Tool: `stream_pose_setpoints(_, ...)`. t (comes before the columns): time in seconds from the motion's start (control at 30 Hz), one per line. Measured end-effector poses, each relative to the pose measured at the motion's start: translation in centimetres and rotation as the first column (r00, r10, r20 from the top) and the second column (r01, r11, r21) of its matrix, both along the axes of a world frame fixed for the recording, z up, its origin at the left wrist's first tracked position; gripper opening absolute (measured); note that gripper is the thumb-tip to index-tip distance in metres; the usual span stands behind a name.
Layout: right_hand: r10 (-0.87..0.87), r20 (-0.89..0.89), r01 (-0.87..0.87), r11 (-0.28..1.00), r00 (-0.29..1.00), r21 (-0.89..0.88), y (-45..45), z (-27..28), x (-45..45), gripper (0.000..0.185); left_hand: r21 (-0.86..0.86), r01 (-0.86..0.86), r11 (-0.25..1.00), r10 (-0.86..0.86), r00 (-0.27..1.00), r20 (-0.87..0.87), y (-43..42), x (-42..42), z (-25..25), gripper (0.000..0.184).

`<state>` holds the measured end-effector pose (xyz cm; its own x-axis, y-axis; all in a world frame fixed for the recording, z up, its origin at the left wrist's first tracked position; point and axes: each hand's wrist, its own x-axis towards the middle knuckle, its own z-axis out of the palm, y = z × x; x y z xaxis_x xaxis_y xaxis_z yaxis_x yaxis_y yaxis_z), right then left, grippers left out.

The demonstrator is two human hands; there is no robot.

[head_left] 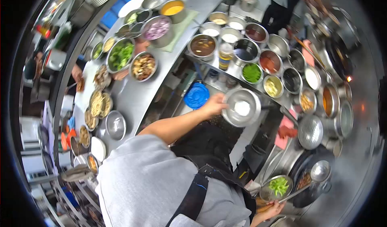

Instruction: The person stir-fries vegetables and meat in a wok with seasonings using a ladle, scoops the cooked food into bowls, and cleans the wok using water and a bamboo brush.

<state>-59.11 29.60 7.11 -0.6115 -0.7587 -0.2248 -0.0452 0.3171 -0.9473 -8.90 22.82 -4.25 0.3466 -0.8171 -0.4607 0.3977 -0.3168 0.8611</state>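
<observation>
My left hand (pixel 213 105) grips the rim of a shiny steel bowl (pixel 242 107), held tilted over the gap between the counters. No food shows in it. At the bottom right, my right hand (pixel 271 211) is closed round the long handle of a ladle (pixel 320 171), whose round head hangs above a dark wok (pixel 298 182). Some brown food lies in the wok. Close to my right hand is a strainer (pixel 264 193) with green vegetable pieces (pixel 279 186). Whether my right hand also touches the strainer's wooden handle, I cannot tell.
Several sauce and ingredient pots (pixel 246 49) line the shelf ahead. A perforated ladle (pixel 310 131) lies near a pink cloth (pixel 283 134). A flame burns by another wok (pixel 340 59). A co-worker's hand (pixel 120 74) touches a bowl of green peppers (pixel 121 54). Another person (pixel 284 3) stands at the top right.
</observation>
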Motion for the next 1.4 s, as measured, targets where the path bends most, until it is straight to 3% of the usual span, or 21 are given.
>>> stream_pose_setpoints(0.03, -0.004, -0.018, 0.004, 1.0, 1.0, 0.004, -1.5, 0.6, 1.4, 0.061, 0.066, -0.144, 0.987, 0.137, 0.986, 0.1, 4.3, 3.7, -2.4, 0.031)
stream_pose_setpoints(0.07, 0.073, 0.072, -0.069, 0.996, 0.995, -0.056, -2.6, 1.4, 2.6, 0.056, 0.164, -0.251, 0.954, 0.238, 0.966, 0.098, 8.7, 5.9, 0.7, 0.031)
stream_pose_setpoints(0.13, 0.089, 0.213, -0.057, 0.987, 0.973, -0.151, -4.2, 3.8, 6.7, 0.05, 0.184, -0.456, 0.871, 0.423, 0.885, 0.193, 18.5, 10.2, -3.9, 0.036)
stream_pose_setpoints(0.2, 0.224, 0.297, -0.174, 0.967, 0.928, -0.185, -6.7, 2.7, 7.1, 0.054, 0.195, -0.691, 0.696, 0.69, 0.719, 0.088, 24.5, 11.1, -0.3, 0.028)
stream_pose_setpoints(0.23, 0.322, 0.367, -0.251, 0.941, 0.873, -0.228, -6.6, 3.0, 6.6, 0.058, 0.224, -0.747, 0.626, 0.732, 0.662, 0.161, 26.9, 11.8, 0.2, 0.024)
stream_pose_setpoints(0.27, 0.316, 0.356, -0.258, 0.945, 0.879, -0.201, -6.7, 4.6, 8.9, 0.058, 0.154, -0.787, 0.597, 0.791, 0.61, 0.051, 30.0, 12.8, -1.8, 0.019)
stream_pose_setpoints(0.3, 0.307, 0.351, -0.259, 0.95, 0.885, -0.176, -7.6, 6.0, 11.8, 0.058, 0.181, -0.851, 0.492, 0.847, 0.517, 0.128, 32.0, 13.8, -3.4, 0.014)
stream_pose_setpoints(0.37, 0.32, 0.394, -0.254, 0.944, 0.862, -0.211, -8.7, 5.0, 12.2, 0.058, 0.139, -0.879, 0.456, 0.89, 0.453, -0.052, 35.8, 15.6, -6.1, 0.012)
stream_pose_setpoints(0.43, 0.44, 0.428, -0.374, 0.898, 0.789, -0.233, -9.7, 3.9, 11.7, 0.059, 0.0, -0.943, 0.332, 0.933, 0.329, -0.144, 37.1, 16.5, -8.5, 0.026)
stream_pose_setpoints(0.47, 0.472, 0.434, -0.41, 0.882, 0.767, -0.234, -9.8, 4.3, 12.4, 0.055, -0.029, -0.971, 0.239, 0.964, 0.24, -0.115, 34.8, 15.6, -5.9, 0.035)
stream_pose_setpoints(0.57, 0.556, 0.449, -0.545, 0.821, 0.7, -0.168, -11.5, 3.8, 13.2, 0.062, 0.048, -0.978, 0.201, 0.961, 0.187, -0.203, 33.8, 15.5, -6.9, 0.054)
stream_pose_setpoints(0.6, 0.585, 0.427, -0.589, 0.796, 0.689, -0.139, -12.1, 4.2, 14.2, 0.064, 0.018, -0.954, 0.3, 0.939, 0.292, -0.182, 33.4, 15.5, -8.5, 0.062)
stream_pose_setpoints(0.67, 0.697, 0.395, -0.728, 0.679, 0.598, -0.096, -14.0, 4.2, 15.8, 0.068, 0.047, -0.897, 0.439, 0.895, 0.442, 0.063, 26.7, 12.5, -6.4, 0.051)
stream_pose_setpoints(0.73, 0.776, 0.404, -0.811, 0.571, 0.484, -0.127, -16.3, 2.6, 17.7, 0.068, -0.003, -0.695, 0.719, 0.661, 0.682, 0.314, 18.1, 10.1, -3.6, 0.052)
stream_pose_setpoints(0.8, 0.829, 0.359, -0.867, 0.49, 0.429, -0.095, -18.0, 1.7, 20.8, 0.069, -0.184, -0.467, 0.865, 0.502, 0.796, 0.338, 10.1, 10.0, -5.1, 0.061)
stream_pose_setpoints(0.83, 0.85, 0.318, -0.887, 0.459, 0.42, -0.056, -18.8, 1.2, 22.4, 0.07, -0.217, -0.323, 0.921, 0.389, 0.781, 0.489, 5.7, 9.9, -3.6, 0.069)
stream_pose_setpoints(0.93, 0.915, 0.122, -0.923, 0.384, 0.383, 0.02, -21.3, -0.9, 27.4, 0.065, -0.286, -0.195, 0.938, 0.328, 0.766, 0.552, -5.8, 11.6, -3.0, 0.09)
stream_pose_setpoints(1.0, 0.946, -0.026, -0.939, 0.325, 0.324, 0.116, -22.8, -1.5, 30.1, 0.065, -0.258, -0.115, 0.959, 0.267, 0.667, 0.696, -10.9, 13.3, -3.7, 0.098)
stream_pose_setpoints(1.07, 0.954, -0.076, -0.935, 0.3, 0.291, 0.191, -23.5, -1.0, 32.4, 0.065, -0.294, -0.102, 0.951, 0.285, 0.663, 0.692, -14.0, 14.7, -6.6, 0.094)
stream_pose_setpoints(1.27, 0.975, -0.142, -0.895, 0.215, 0.172, 0.39, -24.0, -1.1, 34.2, 0.067, -0.335, -0.059, 0.94, 0.298, 0.616, 0.729, -14.9, 15.4, -5.5, 0.083)
stream_pose_setpoints(1.4, 0.976, -0.146, -0.924, 0.204, 0.164, 0.323, -23.7, -1.3, 34.2, 0.062, -0.294, -0.024, 0.956, 0.251, 0.59, 0.767, -14.7, 16.1, -5.8, 0.081)
